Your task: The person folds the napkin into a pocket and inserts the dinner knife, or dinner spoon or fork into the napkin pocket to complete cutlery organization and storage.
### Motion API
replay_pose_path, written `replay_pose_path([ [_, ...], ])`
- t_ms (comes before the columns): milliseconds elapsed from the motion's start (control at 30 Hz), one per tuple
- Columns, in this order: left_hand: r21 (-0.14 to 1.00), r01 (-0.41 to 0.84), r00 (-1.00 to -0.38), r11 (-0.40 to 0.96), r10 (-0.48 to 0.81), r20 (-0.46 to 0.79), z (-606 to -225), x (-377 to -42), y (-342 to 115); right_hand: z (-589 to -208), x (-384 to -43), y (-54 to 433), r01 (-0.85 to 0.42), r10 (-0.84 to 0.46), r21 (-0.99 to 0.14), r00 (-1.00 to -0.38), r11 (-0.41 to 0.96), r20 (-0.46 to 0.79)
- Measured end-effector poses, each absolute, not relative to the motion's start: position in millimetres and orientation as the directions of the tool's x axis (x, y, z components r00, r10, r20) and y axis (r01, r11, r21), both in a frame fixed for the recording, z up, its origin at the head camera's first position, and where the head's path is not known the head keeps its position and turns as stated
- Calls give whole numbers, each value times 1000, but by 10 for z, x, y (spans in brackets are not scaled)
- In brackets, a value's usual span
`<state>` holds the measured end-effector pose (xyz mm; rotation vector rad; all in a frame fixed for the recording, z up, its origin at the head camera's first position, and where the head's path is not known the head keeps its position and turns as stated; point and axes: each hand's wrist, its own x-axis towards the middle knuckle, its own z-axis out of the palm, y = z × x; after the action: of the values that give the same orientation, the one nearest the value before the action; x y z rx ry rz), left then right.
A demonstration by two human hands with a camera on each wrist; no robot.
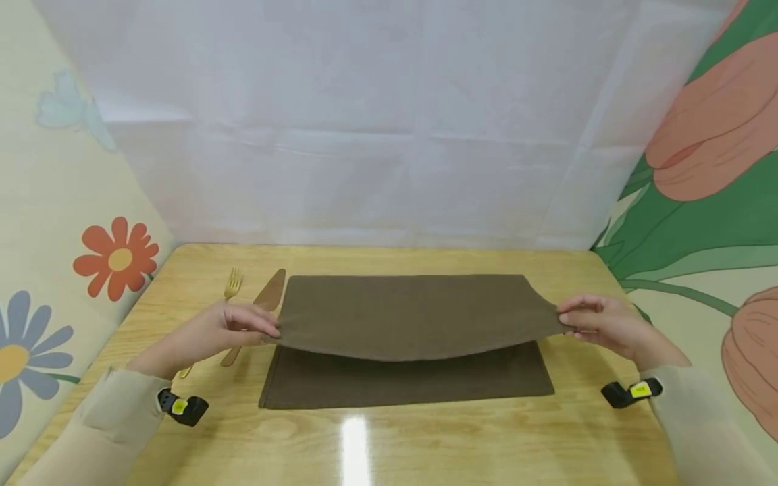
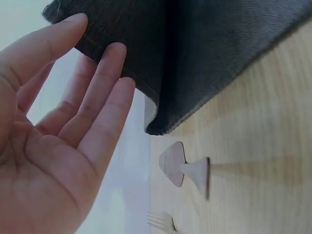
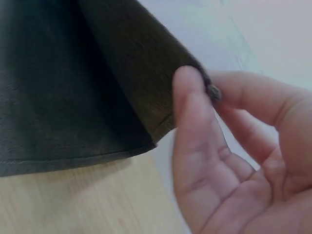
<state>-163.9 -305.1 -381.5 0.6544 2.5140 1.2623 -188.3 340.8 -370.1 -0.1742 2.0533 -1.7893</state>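
A dark brown cloth point(image 1: 407, 314) lies folded on the table, its upper layer lifted along the near edge and sagging in the middle. My left hand point(image 1: 246, 324) pinches the left corner of that raised layer; in the left wrist view the thumb and fingers meet at the cloth's edge. On the other side my right hand point(image 1: 602, 324) pinches the right corner between thumb and fingers, seen close in the right wrist view. The lower layer point(image 1: 407, 385) rests flat on the table, with a dark gap between the two.
Left of the cloth lie a gold fork point(image 1: 233, 283) and a brown cake server point(image 1: 270, 290), both partly hidden behind my left hand. The wooden table point(image 1: 425, 445) meets a white backdrop point(image 1: 389, 169) at the back. Flower-patterned panels point(image 1: 36, 202) flank both sides.
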Motion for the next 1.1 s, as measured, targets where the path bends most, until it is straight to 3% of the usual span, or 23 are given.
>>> replay_pose_path([
  [233,821,316,-805,476,593,-34,-3939,-1565,-3121,-3787,-1773,3478,146,-431,-953,-866,267,-253],
  [467,772,471,-710,426,703,46,-4073,-1533,-3077,-3952,-1713,3508,114,-476,-946,-842,302,-254],
  [667,707,479,-716,521,697,-27,-4111,-1490,-2958,-4096,-1694,3470,145,-465,-908,-820,394,-333],
  [800,704,444,-729,555,681,-77,-4108,-1470,-2919,-4164,-1681,3459,160,-486,-914,-806,373,-339],
  [1100,699,450,-729,556,680,-72,-4093,-1440,-2898,-4266,-1660,3417,181,-467,-900,-804,397,-368],
])
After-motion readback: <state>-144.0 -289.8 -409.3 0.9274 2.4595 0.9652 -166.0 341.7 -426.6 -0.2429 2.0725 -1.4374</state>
